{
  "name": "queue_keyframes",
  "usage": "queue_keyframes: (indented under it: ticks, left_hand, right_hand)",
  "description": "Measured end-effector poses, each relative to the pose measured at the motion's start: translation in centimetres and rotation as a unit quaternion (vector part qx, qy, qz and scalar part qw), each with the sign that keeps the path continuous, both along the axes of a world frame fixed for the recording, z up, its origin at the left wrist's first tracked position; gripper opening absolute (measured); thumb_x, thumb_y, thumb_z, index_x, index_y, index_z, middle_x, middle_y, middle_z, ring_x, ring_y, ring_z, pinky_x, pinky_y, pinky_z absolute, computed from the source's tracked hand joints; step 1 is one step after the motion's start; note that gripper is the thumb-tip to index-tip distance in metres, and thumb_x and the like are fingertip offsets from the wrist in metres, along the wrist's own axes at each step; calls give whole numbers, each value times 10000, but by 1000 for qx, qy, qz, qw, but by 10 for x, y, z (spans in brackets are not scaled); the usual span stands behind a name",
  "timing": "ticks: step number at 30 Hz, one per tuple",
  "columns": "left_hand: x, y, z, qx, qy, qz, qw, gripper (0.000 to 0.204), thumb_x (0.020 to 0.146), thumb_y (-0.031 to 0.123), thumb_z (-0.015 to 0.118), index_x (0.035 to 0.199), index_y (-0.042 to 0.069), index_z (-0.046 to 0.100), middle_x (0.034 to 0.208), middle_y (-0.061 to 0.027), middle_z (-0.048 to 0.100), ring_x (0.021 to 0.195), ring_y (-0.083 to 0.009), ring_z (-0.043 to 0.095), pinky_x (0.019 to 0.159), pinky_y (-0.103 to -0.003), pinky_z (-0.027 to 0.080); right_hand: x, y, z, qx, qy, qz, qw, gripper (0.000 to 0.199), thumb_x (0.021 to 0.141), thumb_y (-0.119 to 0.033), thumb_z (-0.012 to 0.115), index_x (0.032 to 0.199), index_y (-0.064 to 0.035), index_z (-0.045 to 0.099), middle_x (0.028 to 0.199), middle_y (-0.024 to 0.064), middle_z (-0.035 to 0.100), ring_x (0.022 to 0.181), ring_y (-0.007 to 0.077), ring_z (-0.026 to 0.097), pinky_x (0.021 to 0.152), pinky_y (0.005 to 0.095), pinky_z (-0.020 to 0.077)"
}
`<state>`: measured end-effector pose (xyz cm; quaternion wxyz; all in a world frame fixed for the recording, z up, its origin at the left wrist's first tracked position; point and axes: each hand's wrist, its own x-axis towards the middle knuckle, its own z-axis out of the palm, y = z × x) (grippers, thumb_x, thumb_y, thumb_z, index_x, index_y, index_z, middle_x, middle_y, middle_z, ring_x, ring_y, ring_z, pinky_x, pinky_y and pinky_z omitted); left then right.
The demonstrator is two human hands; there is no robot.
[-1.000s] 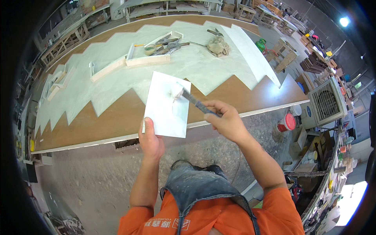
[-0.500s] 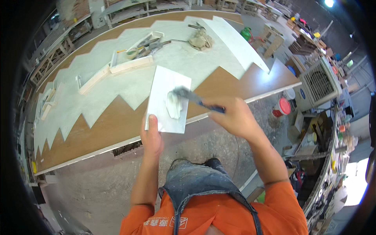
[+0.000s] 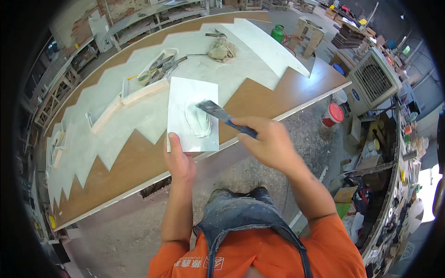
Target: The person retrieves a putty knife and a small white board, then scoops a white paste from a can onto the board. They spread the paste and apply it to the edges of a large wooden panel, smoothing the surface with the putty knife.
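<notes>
My left hand [image 3: 180, 160] grips the lower edge of a flat white board [image 3: 181, 106], thumb on top and the other fingers hidden beneath. A smooth mound of white paste [image 3: 197, 121] lies on the board's middle. Closed round the handle of a putty knife [image 3: 215, 111], my right hand [image 3: 266, 141] is at the board's right side. The knife's broad dark blade points left, over the upper part of the paste; whether it touches the paste I cannot tell.
Beyond the board lies a large panel, white with zigzag brown borders [image 3: 116, 160]. On it are a wooden frame with tools [image 3: 153, 85] and a crumpled beige cloth [image 3: 222, 50]. At right stand a red-lidded bucket [image 3: 332, 115], an air cooler [image 3: 375, 85] and a green gas bottle [image 3: 278, 33].
The white board has turned slightly and sits more upright in my view. The putty knife's blade has shifted a little left, and the paste looks smoother and more spread. Both hands keep their grip.
</notes>
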<state>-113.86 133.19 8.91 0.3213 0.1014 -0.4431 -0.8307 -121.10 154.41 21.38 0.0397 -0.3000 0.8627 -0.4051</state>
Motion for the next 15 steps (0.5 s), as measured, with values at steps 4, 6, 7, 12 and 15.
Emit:
queue_keyframes:
  ticks: [4,6,7,12,15]
  left_hand:
    - [-8,-3,12,-11,41,57,997,599,1066,405,525,1458,-37,426,1427,-143,552,1284,-262,573,1066,-422,474]
    - [-4,1,9,-19,42,70,996,626,1063,412,526,1462,-57,411,1434,-151,544,1287,-275,569,1083,-433,456]
    - [-1,4,6,-29,38,67,997,637,1060,417,530,1461,-63,409,1438,-154,540,1289,-278,567,1087,-433,451]
    - [22,-9,0,-93,28,-76,992,681,1037,432,570,1455,-84,421,1419,-163,555,1274,-274,571,1075,-415,447]
    - [34,-28,14,-91,-34,-168,981,567,1028,353,609,1406,-60,523,1299,-138,641,1163,-216,617,995,-373,485]
  right_hand:
    - [32,18,-49,-244,-460,44,852,381,994,-152,560,1354,-31,537,964,178,725,643,252,694,487,328,529]
    - [31,29,-55,-300,-592,22,748,366,1032,-130,486,1383,-25,468,917,169,696,526,181,624,348,248,401]
    - [29,28,-62,-317,-607,19,729,347,1029,-126,487,1362,-26,483,914,171,697,510,184,616,340,249,390]
    - [-27,45,-51,-316,-559,80,763,272,1002,-150,556,1253,-51,522,865,144,704,465,154,581,331,245,357]
    - [-83,53,-12,-55,-449,148,879,328,949,-184,610,1252,-59,590,843,91,722,505,138,611,368,246,388]
